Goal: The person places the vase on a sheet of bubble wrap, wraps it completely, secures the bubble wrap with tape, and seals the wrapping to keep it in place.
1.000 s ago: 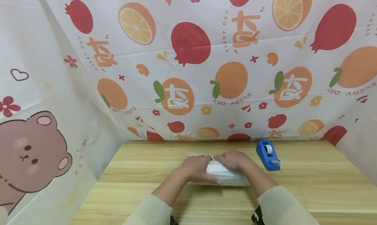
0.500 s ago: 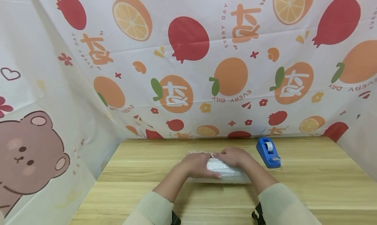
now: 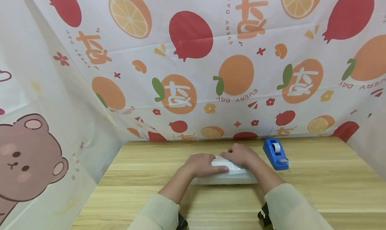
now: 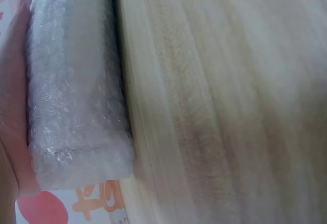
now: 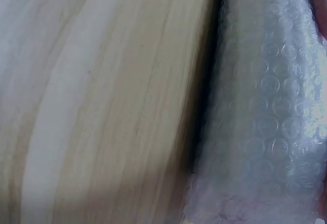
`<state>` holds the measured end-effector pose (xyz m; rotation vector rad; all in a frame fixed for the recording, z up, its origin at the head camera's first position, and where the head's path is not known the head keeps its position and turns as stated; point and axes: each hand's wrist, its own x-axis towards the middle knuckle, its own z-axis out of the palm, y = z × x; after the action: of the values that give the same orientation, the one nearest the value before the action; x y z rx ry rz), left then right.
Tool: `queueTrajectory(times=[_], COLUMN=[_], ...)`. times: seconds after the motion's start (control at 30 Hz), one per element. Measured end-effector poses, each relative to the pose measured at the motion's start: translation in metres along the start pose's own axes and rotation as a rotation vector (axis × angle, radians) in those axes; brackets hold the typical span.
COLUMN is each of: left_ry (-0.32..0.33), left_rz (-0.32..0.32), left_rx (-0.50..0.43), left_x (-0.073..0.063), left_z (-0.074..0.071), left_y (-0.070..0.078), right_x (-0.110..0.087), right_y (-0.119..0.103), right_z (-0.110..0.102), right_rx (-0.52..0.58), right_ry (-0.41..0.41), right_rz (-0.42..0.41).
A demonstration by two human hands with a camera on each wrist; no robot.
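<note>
A long bundle wrapped in clear bubble wrap lies crosswise on the wooden table. My left hand holds its left part from above, the thumb stretched along the wrap toward the middle. Over the far right side of the bundle my right hand grips it, thumb pointing inward and fingers bent, partly hidden behind the wrap. In the left wrist view the bubble wrap shows a folded end, with the hand along its side. The right wrist view shows the bubble wrap close up, with a bit of hand at the edge.
A blue tape dispenser with a roll of tape stands at the back right of the table. Behind the table hangs a white cloth printed with fruit; another with a bear covers the left side.
The left thumb has slid from the bundle's lower front up onto the wrap. My right hand has shifted slightly toward the back. The head view has tilted down a little.
</note>
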<state>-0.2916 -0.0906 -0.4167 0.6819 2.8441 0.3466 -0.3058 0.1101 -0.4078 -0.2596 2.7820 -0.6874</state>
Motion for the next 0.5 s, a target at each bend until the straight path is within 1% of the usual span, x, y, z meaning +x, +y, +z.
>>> queueTrajectory(times=[0.2, 0.4, 0.5], left_ry=[-0.014, -0.06, -0.084], left_rz=[-0.01, 0.028, 0.029], left_rx=[-0.032, -0.069, -0.082], left_x=[-0.0035, -0.0055, -0.0071], left_z=[-0.0043, -0.0062, -0.005], left_y=[0.0013, 0.0014, 0.0019], right_x=[-0.0003, -0.0017, -0.003], right_y=[-0.0026, -0.0042, -0.004], right_z=[-0.0024, -0.0033, -0.0019], right_rx=[-0.034, -0.061, -0.056], right_ry=[-0.019, -0.049, -0.073], right_rz=[0.048, 0.097, 0.124])
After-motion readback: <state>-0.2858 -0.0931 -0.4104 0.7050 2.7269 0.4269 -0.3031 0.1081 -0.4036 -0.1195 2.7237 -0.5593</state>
